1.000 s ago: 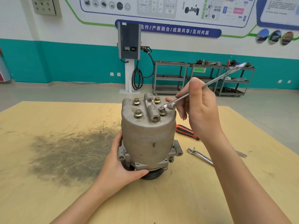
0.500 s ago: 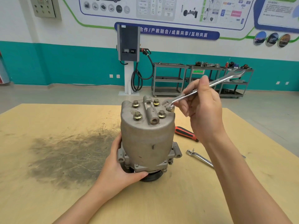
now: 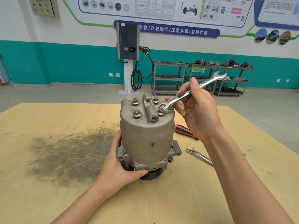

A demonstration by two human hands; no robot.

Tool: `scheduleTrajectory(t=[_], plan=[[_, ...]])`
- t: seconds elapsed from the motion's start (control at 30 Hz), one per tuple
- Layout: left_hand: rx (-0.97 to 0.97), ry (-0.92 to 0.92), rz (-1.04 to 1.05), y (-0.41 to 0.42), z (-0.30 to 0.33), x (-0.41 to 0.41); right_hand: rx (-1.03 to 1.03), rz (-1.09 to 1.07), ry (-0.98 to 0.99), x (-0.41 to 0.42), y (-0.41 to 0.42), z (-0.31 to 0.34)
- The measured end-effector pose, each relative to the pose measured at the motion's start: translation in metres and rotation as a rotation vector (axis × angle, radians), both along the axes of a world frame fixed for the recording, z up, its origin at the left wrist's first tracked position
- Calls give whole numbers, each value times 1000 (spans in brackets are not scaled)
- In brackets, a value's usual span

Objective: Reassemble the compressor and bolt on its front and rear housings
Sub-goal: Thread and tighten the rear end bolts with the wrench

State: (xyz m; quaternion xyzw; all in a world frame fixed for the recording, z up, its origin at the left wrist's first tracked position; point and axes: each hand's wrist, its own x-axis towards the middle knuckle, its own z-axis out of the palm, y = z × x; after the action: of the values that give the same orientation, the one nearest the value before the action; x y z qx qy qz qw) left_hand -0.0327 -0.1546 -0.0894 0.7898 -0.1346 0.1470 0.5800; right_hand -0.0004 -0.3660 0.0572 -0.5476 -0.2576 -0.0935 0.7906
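A grey metal compressor stands upright on the wooden table, pulley end down. Several brass-coloured bolts stick up from its top housing. My left hand grips the compressor's lower flange on the left side. My right hand holds a silver open-end wrench by its shaft. The wrench's lower jaw hovers just above the top housing, between the two right-hand bolts, and its other end points up and to the right.
A red-and-black screwdriver handle lies on the table behind my right wrist. A second silver wrench lies right of the compressor. A dark grimy stain covers the table's left middle. Metal carts stand by the far wall.
The wrench head has shifted from the right-side bolts to a spot above the housing between them. My right hand dropped and the wrench's handle end swung lower. My left hand kept its grip.
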Motion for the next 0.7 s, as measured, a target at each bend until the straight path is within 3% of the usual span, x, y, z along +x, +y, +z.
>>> scheduleTrajectory(t=[0.7], plan=[[-16, -16, -17, 0, -1, 1, -94, -94, -138, -4, 0, 1]])
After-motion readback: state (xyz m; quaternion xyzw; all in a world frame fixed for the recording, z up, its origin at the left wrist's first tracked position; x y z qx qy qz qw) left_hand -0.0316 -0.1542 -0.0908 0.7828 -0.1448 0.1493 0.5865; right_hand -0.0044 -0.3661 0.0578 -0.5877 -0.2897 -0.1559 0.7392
